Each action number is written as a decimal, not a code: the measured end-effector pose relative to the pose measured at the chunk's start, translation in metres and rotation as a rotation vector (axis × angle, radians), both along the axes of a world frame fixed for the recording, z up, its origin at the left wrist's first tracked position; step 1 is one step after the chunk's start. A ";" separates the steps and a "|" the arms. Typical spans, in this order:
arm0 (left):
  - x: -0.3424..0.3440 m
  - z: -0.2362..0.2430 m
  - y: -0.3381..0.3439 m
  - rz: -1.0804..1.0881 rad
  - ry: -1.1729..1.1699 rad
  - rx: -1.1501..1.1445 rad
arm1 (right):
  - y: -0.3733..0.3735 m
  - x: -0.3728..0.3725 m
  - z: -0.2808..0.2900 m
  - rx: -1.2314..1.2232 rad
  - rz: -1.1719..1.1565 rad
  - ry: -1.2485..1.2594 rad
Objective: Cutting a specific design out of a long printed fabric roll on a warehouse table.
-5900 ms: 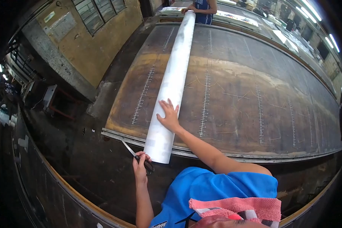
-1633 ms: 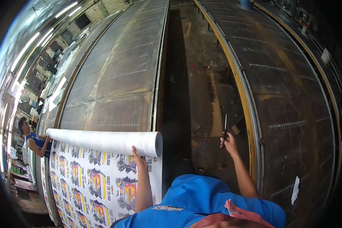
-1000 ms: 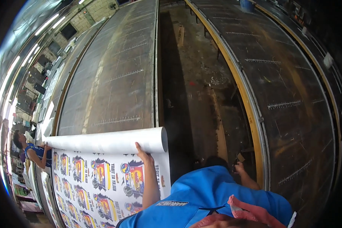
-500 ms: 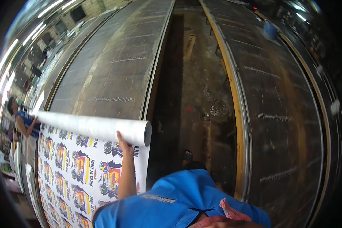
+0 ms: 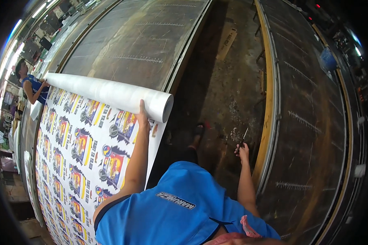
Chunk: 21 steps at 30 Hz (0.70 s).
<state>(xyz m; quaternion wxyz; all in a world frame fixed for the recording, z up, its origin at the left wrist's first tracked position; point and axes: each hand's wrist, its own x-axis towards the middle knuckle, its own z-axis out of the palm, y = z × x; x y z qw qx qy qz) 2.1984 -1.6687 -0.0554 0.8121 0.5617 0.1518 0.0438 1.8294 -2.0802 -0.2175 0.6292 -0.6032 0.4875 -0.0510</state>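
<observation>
In my head view, the big white roll (image 5: 110,92) lies across the long dark table (image 5: 129,41), its open end toward the walkway. My left hand (image 5: 142,114) is against the near side of the roll, close to that open end, one digit pointing up along the white surface; I cannot tell whether the rest of my fingers are clamped on it or just laid there. On my side of the roll, the printed sheet (image 5: 63,132) spreads out flat, covered in repeated colourful designs, and my left forearm reaches over it.

My right hand (image 5: 243,152) is well apart from the roll, off to its right above the walkway floor (image 5: 212,92), closed around the handles of the scissors (image 5: 245,132), blades pointing up and away from me. At the roll's far left end a co-worker (image 5: 34,87) in a dark blue top has hands at it. Right of the roll, past the walkway, runs a second table (image 5: 294,94), with a blue bucket (image 5: 328,60) near its far edge.
</observation>
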 end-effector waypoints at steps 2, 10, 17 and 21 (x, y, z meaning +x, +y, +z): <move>0.045 -0.007 -0.018 0.014 -0.048 0.084 | -0.015 0.040 -0.010 0.009 0.031 0.005; 0.226 0.000 -0.176 0.167 0.036 0.199 | -0.076 0.058 -0.083 -0.007 0.205 0.507; 0.370 -0.008 -0.309 0.133 0.000 0.288 | -0.172 0.150 -0.057 0.331 -0.139 0.449; 0.457 0.000 -0.376 0.106 -0.099 0.295 | -0.219 0.235 -0.060 0.207 -0.047 0.525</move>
